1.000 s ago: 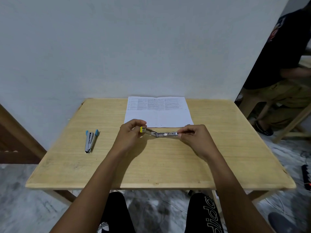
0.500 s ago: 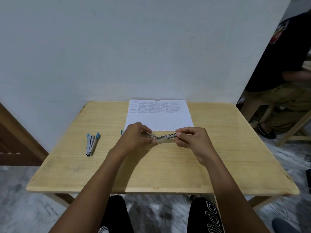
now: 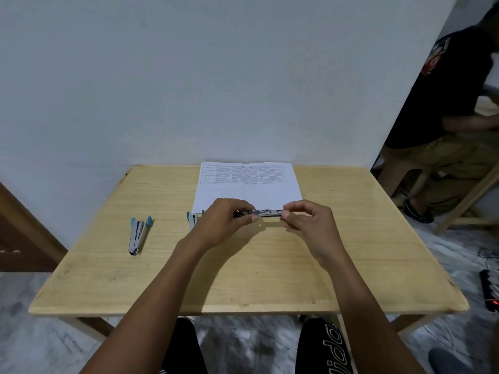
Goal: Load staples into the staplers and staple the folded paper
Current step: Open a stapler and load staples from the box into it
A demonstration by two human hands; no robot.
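Observation:
A small silver stapler (image 3: 267, 212) is held level just above the wooden table (image 3: 162, 265), in front of the paper. My left hand (image 3: 224, 220) pinches its left end and my right hand (image 3: 307, 222) pinches its right end. The folded paper (image 3: 248, 187), printed along its far part, lies flat at the table's back middle. A second stapler with blue tips (image 3: 193, 218) lies partly hidden behind my left hand. A third blue-tipped stapler (image 3: 138, 234) rests on the table's left side, well apart from both hands.
A white wall rises right behind the table. At the right a person in a black shirt (image 3: 453, 103) sits at another wooden piece of furniture. A black power strip (image 3: 490, 290) lies on the floor to the right. My knees are under the front edge.
The stapler, opened in a bent V shape with a yellow end showing, is now closed straight between my hands. Another blue-tipped stapler has come into sight behind my left hand.

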